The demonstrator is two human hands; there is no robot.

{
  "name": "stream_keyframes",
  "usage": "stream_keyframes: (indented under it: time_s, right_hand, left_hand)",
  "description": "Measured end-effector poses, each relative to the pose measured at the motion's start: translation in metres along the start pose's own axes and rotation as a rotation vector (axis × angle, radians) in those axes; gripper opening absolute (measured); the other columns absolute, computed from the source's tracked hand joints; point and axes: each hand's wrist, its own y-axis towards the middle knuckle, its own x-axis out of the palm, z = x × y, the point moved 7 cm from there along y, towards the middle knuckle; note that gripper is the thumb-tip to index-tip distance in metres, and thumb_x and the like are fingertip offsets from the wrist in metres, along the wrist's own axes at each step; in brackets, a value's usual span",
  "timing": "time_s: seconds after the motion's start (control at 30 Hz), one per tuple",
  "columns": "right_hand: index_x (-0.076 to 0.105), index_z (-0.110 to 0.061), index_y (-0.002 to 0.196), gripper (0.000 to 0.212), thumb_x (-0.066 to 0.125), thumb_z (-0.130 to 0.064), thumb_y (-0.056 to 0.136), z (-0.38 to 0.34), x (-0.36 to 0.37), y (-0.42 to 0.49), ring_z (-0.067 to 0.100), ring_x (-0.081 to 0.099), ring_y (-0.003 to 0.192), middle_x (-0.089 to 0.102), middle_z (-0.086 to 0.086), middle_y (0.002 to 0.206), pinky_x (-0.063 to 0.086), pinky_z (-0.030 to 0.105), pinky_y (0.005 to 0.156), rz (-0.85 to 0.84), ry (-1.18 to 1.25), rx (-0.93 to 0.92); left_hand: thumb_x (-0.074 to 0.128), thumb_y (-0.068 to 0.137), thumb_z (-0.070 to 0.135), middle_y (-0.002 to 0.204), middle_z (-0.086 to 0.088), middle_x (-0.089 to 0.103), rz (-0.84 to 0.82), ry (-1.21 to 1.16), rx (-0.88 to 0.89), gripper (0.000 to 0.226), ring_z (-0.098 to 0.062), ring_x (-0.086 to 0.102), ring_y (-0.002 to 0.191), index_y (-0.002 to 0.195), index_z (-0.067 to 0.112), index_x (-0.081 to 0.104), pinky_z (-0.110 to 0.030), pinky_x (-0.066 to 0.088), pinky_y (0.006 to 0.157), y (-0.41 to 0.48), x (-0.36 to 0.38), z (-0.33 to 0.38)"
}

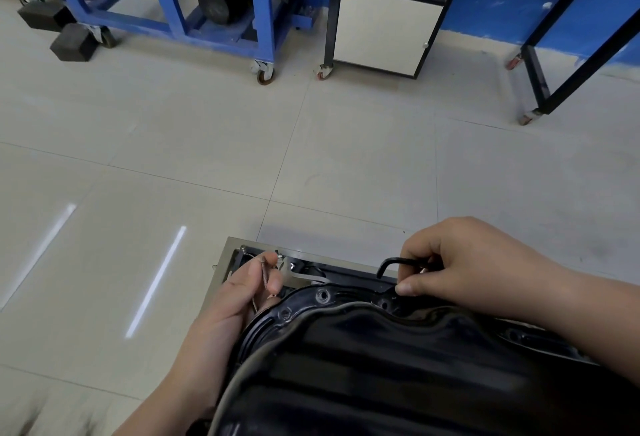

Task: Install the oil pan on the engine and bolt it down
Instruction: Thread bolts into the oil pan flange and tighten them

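A blue wheeled frame (259,2), a white cabinet (384,30) and black blocks (74,42) stand on tiled floor (311,158).

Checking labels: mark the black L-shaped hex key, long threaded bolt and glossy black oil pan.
black L-shaped hex key (401,261): head view, long arm.
long threaded bolt (264,276): head view, shank.
glossy black oil pan (346,342): head view, sump wall.

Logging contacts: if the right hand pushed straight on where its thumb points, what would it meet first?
The flange of the oil pan; the thumb tip of the right hand seems to rest on it, though depth is unclear.
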Motion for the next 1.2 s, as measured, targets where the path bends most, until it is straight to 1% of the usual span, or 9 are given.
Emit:
stream_keyframes:
  time_s: [0.17, 0.27, 0.43, 0.57, 0.67, 0.77, 0.93, 1.1, 1.2]
  right_hand:
    - [0.064, -0.033, 0.062, 0.015, 0.074, -0.035, 0.074, 0.002, -0.001, 0.0, -0.013, 0.053, 0.065, 0.059, -0.032, 0.062, 0.038, 0.005, 0.06, -0.002, 0.05, -0.001]
    - [0.066, -0.032, 0.065, 0.012, 0.075, -0.036, 0.073, 0.003, 0.0, 0.0, -0.011, 0.055, 0.064, 0.061, -0.03, 0.064, 0.039, 0.007, 0.06, -0.003, 0.071, -0.002]
    - [0.063, -0.034, 0.062, 0.015, 0.074, -0.035, 0.073, 0.001, 0.0, 0.0, -0.011, 0.054, 0.065, 0.06, -0.031, 0.064, 0.039, 0.007, 0.06, -0.013, 0.071, -0.014]
    - [0.063, -0.035, 0.062, 0.017, 0.074, -0.035, 0.074, 0.001, 0.001, 0.0, -0.01, 0.055, 0.067, 0.062, -0.03, 0.068, 0.04, 0.009, 0.059, -0.013, 0.07, -0.029]
    - [0.065, -0.033, 0.066, 0.012, 0.073, -0.036, 0.074, 0.002, 0.0, 0.001, -0.009, 0.055, 0.068, 0.062, -0.028, 0.073, 0.039, 0.01, 0.058, -0.002, 0.056, -0.037]
    - [0.065, -0.034, 0.067, 0.011, 0.073, -0.037, 0.075, 0.001, -0.001, 0.0, -0.009, 0.055, 0.069, 0.061, -0.029, 0.075, 0.038, 0.009, 0.057, 0.008, 0.037, -0.051]
    - [0.067, -0.03, 0.071, 0.007, 0.072, -0.034, 0.076, -0.001, -0.001, 0.001, -0.004, 0.055, 0.073, 0.064, -0.017, 0.068, 0.042, 0.014, 0.063, 0.012, 0.017, -0.072]
    - [0.06, -0.035, 0.06, 0.019, 0.072, -0.033, 0.075, -0.002, -0.002, 0.0, -0.004, 0.055, 0.074, 0.06, -0.02, 0.06, 0.039, 0.011, 0.059, 0.018, 0.017, -0.076]
    - [0.058, -0.034, 0.06, 0.02, 0.072, -0.033, 0.075, -0.002, -0.002, 0.0, -0.003, 0.055, 0.072, 0.06, -0.018, 0.061, 0.039, 0.012, 0.058, 0.016, 0.008, -0.069]
  left_hand:
    - [0.074, 0.066, 0.023, 0.069, 0.002, 0.064, -0.093, 0.183, 0.28, 0.016, -0.003, 0.031, 0.037, 0.082, 0.018, 0.073, -0.008, 0.029, 0.037, -0.013, -0.005, 0.026]
    - [0.077, 0.062, 0.02, 0.05, 0.01, 0.056, -0.111, 0.334, 0.367, 0.014, 0.002, 0.037, 0.034, 0.076, 0.022, 0.076, -0.006, 0.03, 0.037, -0.019, 0.003, 0.043]
    - [0.082, 0.057, 0.04, 0.038, 0.009, 0.041, -0.15, 0.673, 0.501, 0.02, -0.002, 0.027, 0.038, 0.075, 0.033, 0.074, -0.008, 0.023, 0.041, -0.034, 0.021, 0.055]
    - [0.082, 0.058, 0.044, 0.04, 0.009, 0.031, -0.217, 0.825, 0.545, 0.017, -0.005, 0.025, 0.041, 0.073, 0.039, 0.074, -0.009, 0.021, 0.042, -0.033, 0.039, 0.062]
    - [0.078, 0.066, 0.033, 0.039, 0.016, 0.044, -0.364, 0.936, 0.517, 0.009, 0.0, 0.035, 0.041, 0.073, 0.037, 0.075, -0.007, 0.026, 0.045, -0.031, 0.064, 0.062]
    - [0.079, 0.07, 0.017, 0.047, 0.024, 0.056, -0.526, 1.013, 0.467, 0.018, 0.011, 0.047, 0.045, 0.076, 0.033, 0.075, -0.001, 0.031, 0.048, -0.025, 0.087, 0.056]
    - [0.08, 0.07, 0.014, 0.05, 0.028, 0.057, -0.667, 1.151, 0.474, 0.017, 0.017, 0.05, 0.051, 0.081, 0.026, 0.077, 0.002, 0.032, 0.053, -0.018, 0.106, 0.048]
    - [0.079, 0.071, 0.022, 0.076, 0.02, 0.071, -0.72, 1.24, 0.47, 0.026, 0.007, 0.063, 0.075, 0.087, 0.041, 0.071, -0.018, 0.048, 0.072, -0.014, 0.111, 0.042]
    - [0.078, 0.073, 0.022, 0.08, 0.012, 0.072, -0.752, 1.31, 0.499, 0.02, 0.002, 0.063, 0.077, 0.088, 0.035, 0.073, -0.029, 0.05, 0.077, -0.016, 0.116, 0.041]
